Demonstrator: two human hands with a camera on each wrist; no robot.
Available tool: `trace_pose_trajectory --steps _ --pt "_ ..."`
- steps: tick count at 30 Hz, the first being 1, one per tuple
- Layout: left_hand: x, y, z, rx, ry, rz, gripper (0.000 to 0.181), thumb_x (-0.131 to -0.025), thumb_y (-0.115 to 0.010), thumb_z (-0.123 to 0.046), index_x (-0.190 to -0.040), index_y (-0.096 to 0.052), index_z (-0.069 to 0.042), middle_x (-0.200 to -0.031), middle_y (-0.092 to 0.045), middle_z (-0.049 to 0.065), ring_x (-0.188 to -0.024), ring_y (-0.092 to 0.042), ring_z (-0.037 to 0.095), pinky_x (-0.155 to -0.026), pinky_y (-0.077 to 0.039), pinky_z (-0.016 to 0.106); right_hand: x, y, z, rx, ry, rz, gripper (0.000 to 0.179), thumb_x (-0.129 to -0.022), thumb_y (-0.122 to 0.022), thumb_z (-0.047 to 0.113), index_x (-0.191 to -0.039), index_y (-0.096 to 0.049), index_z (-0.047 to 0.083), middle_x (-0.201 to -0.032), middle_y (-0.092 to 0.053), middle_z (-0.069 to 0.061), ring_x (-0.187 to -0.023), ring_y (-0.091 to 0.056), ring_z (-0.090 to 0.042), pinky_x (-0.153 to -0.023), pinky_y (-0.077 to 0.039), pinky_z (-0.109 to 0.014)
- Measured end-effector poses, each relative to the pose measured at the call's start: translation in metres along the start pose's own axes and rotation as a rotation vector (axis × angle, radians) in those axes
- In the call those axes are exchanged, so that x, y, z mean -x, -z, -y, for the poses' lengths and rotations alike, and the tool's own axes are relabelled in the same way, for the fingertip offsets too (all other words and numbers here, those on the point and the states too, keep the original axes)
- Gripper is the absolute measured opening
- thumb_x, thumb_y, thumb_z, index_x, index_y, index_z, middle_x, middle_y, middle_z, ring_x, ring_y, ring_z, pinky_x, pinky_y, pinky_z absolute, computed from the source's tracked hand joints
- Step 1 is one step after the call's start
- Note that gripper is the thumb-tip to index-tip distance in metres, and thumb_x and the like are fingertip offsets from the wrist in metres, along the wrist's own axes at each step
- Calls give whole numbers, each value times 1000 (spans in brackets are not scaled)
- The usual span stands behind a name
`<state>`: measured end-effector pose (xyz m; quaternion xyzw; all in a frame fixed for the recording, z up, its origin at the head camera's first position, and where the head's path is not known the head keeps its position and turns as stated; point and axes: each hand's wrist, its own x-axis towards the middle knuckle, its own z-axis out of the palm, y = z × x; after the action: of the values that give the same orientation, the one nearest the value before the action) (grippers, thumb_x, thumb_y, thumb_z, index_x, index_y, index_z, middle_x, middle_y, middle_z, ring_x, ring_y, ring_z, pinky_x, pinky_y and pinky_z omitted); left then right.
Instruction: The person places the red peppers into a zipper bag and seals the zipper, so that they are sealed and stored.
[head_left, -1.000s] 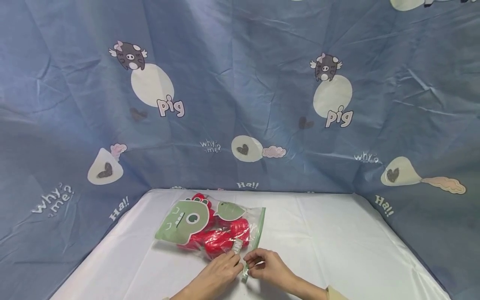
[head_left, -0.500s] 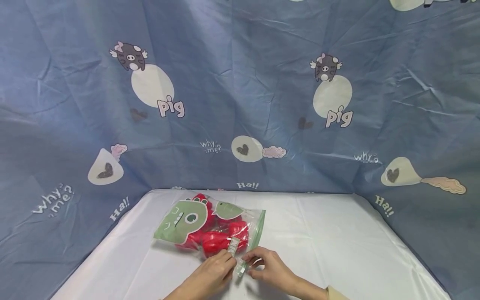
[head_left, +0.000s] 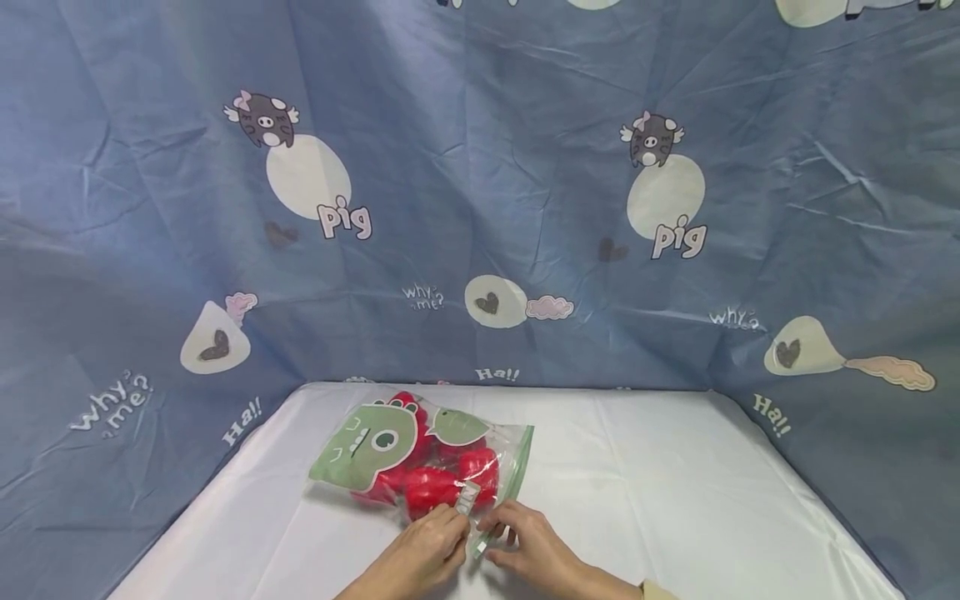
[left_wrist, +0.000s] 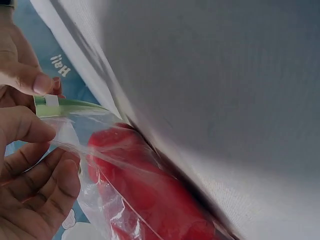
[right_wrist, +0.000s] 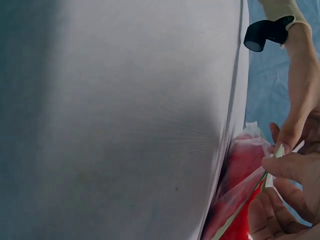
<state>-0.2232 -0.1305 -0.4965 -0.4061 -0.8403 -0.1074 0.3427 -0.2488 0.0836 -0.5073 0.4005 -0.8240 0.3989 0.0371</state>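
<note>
A clear zip bag (head_left: 360,454) with a green cartoon monster print lies on the white table, its green zip strip (head_left: 517,471) toward the right. Several glossy red things (head_left: 429,490) fill it; their kind is unclear through the film. At the bag's near corner my left hand (head_left: 422,546) pinches the clear film between thumb and forefinger, just below the zip. Opposite it, my right hand (head_left: 536,546) holds the zip end between thumb and fingers. In the left wrist view, a small white slider (left_wrist: 51,100) sits on the green strip (left_wrist: 75,105) beside the right thumb.
White cloth covers the table (head_left: 637,483), which extends right of the bag. A blue printed curtain (head_left: 525,183) hangs at the back and both sides. A black wrist camera (right_wrist: 267,32) shows on the left arm in the right wrist view.
The bag's near zip corner and my left hand have shifted slightly left. The right fingers have moved a little left with the zip. The head view has tilted slightly up.
</note>
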Motion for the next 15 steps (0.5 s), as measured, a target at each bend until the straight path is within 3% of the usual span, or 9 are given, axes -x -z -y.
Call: trace_pose_trajectory --steps 4,9,15 --pt "-1 -1 -3 0 21 0 24 -67 -74 -10 -76 -53 -17 -73 -48 -11 -70 -45 3 -63 -38 14 0 -1 1 17 -14 -12 21 -79 -76 10 -97 -66 15 -97 -65 6 -85 -59 -3 -67 -50 -18" --pt "-1 -2 -5 13 68 26 20 -71 -70 -11 -77 -52 -17 -74 -48 -11 -71 -46 3 -65 -42 16 -1 -2 1 65 29 -18 22 -78 -77 11 -98 -67 16 -96 -65 7 -84 -60 -4 -65 -49 -18" --pt "-1 -3 -6 25 131 54 16 -72 -66 -11 -80 -53 -16 -74 -46 -12 -71 -43 1 -63 -42 16 -2 -3 2 109 33 -4 29 -78 -77 13 -103 -65 17 -101 -65 9 -89 -61 -3 -76 -52 -19"
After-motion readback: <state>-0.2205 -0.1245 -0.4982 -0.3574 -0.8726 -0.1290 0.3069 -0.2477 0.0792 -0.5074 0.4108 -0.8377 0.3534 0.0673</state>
